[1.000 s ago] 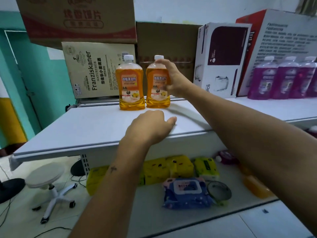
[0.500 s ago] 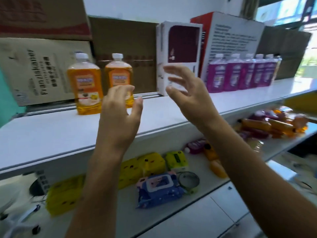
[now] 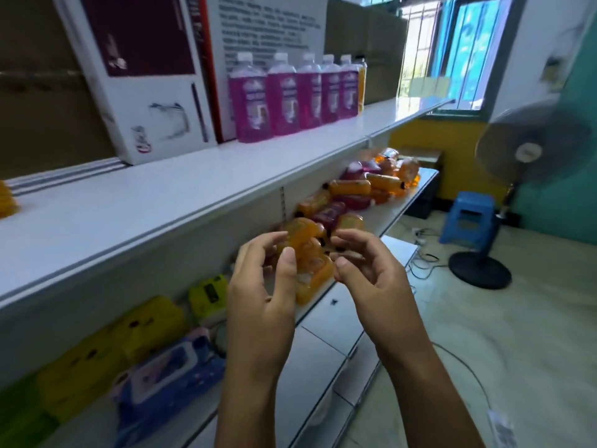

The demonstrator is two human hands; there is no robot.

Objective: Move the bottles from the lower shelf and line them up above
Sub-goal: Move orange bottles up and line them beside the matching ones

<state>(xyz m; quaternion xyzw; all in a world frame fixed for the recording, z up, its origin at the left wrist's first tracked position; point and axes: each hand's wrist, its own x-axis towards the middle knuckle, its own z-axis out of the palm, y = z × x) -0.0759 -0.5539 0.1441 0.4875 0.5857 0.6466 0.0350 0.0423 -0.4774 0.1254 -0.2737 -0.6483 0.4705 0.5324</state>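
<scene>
A barred window (image 3: 458,50) with blue-tinted panes lets in bright daylight at the upper right, set in a white wall (image 3: 546,37) that meets a teal wall (image 3: 578,189) further right. Below the window the wall is painted yellow (image 3: 452,150). A standing fan (image 3: 529,147) on a round black base stands on the pale tiled floor (image 3: 484,318), just beside a small blue plastic stool (image 3: 468,218). Thin cables (image 3: 423,253) trail across the floor near them.

right hand (image 3: 371,286) has let go of the upright orange bottle; both hands now hover empty near the lying orange bottles (image 3: 310,253), left hand (image 3: 261,299) off the upper shelf (image 3: 161,202)
</scene>
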